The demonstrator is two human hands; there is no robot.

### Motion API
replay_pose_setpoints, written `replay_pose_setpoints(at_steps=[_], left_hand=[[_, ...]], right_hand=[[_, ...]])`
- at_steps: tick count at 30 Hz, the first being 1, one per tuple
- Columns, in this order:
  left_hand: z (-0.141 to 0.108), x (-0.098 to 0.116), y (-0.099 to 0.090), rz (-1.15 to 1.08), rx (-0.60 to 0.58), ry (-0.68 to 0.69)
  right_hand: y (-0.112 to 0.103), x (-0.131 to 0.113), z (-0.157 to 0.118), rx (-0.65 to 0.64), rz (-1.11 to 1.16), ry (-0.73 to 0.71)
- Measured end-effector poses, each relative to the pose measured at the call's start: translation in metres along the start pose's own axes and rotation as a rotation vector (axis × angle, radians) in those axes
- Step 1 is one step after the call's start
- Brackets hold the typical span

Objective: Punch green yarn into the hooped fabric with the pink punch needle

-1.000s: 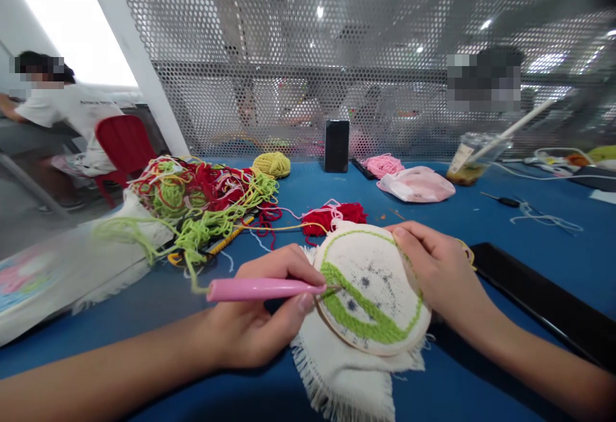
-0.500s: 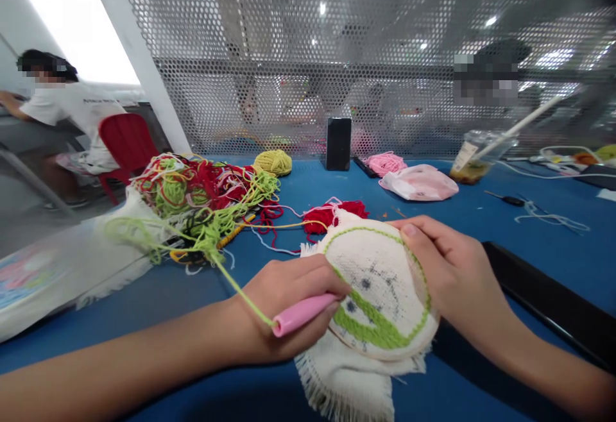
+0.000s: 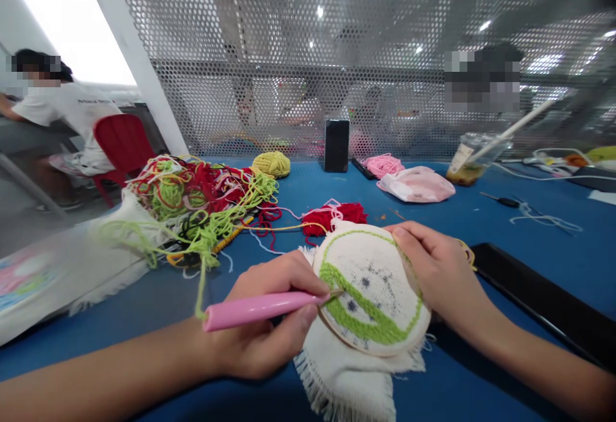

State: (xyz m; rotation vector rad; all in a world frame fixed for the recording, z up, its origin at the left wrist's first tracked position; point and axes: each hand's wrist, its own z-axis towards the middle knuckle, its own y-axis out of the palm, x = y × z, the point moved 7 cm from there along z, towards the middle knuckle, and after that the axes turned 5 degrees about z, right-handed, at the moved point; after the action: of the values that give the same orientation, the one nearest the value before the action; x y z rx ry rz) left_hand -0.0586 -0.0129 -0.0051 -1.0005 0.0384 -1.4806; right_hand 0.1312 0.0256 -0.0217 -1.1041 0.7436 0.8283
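Note:
My left hand (image 3: 274, 313) is closed around a pink punch needle (image 3: 260, 310). Its metal tip is over the lower left of the stretched cloth; whether it touches I cannot tell. Green yarn (image 3: 202, 287) runs from the tool's back end up to a loose tangle. An embroidery hoop (image 3: 337, 333) carries white cloth with dark drawn marks, a green looped outline and a thick green band. My right hand (image 3: 428, 261) grips the hoop's upper right edge, thumb in front, other fingers partly hidden behind. Fringed cloth (image 3: 346, 374) hangs below the hoop onto the blue table.
Left lies a heap of mixed yarn (image 3: 192, 191); behind the hoop, red yarn (image 3: 332, 217). A phone (image 3: 336, 146) stands by the perforated screen (image 3: 289, 37). Right are a plastic bag (image 3: 416, 183), a drink cup (image 3: 466, 159) and a long black object (image 3: 539, 300). A person (image 3: 72, 111) sits far left.
My left hand has shifted left and turned, so the punch needle lies flatter and its tip shows. The yarn behind it now hangs slacker. The hoop has moved slightly left.

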Motion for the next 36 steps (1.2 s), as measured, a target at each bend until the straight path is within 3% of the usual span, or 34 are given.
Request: replay_pose_setpoints(at_steps=[6,13,17,24,36], left_hand=[[0.000,-0.003,0.005,0.063,-0.084,-0.030],[0.008,-0.007,0.027,0.245,-0.320,-0.026],[0.008,-0.004,0.022,0.223,-0.275,-0.029],[0.000,0.001,0.002,0.073,-0.077,-0.002],[0.003,0.003,0.003,0.077,-0.072,0.014]], right_hand=[[0.000,-0.001,0.001,0.005,-0.003,-0.033],[-0.009,-0.025,-0.012,0.064,-0.040,-0.143],[-0.007,-0.018,-0.009,0.058,-0.068,-0.095],[-0.003,-0.006,-0.001,0.042,-0.016,-0.057],[-0.002,-0.003,-0.001,0.028,0.001,-0.030]])
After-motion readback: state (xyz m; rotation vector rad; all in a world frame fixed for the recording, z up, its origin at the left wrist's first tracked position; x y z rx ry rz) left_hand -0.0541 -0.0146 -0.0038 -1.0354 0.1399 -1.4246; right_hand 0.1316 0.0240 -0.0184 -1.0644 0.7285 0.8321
